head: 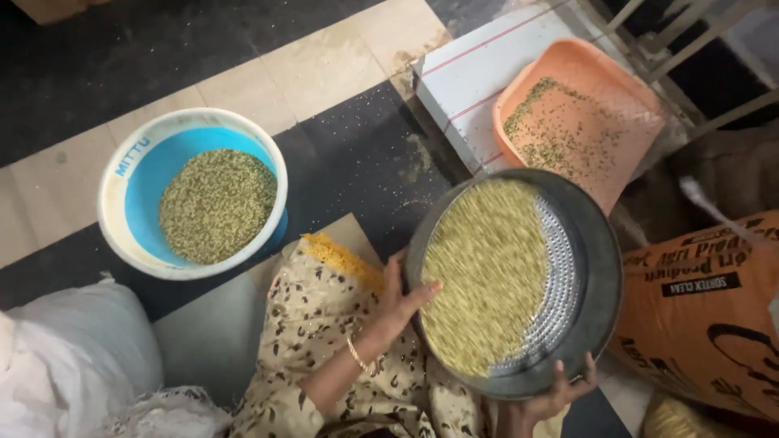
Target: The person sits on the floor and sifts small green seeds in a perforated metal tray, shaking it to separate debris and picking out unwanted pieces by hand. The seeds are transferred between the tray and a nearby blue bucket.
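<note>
A person seen from above holds a round metal sieve [568, 268] between both hands, tilted down toward the left. The sieve has a dark rim and a shiny perforated bottom, and a blurred heap of yellow-green grain [487, 272] covers its left and middle part, leaving a crescent of bare holes on the right. The left hand [398, 304] grips the sieve's left rim, fingers wrapped over the edge with the thumb lying inside on the grain; a thin bangle circles the wrist. The right hand [560, 389] clasps the lower right rim from below, fingertips curled over the edge.

The sieve hangs above the person's lap, which is covered in cream cloth with dark spots. To the left, on the dark and pale tiled floor [357, 154], stands a white tub with a blue inside [130, 174], holding more grain. Beyond the sieve, an orange plastic tray [625, 134] scattered with grain rests on a white board [479, 73]. An orange printed sack [706, 316] lies at the right, a white sack [73, 357] at lower left.
</note>
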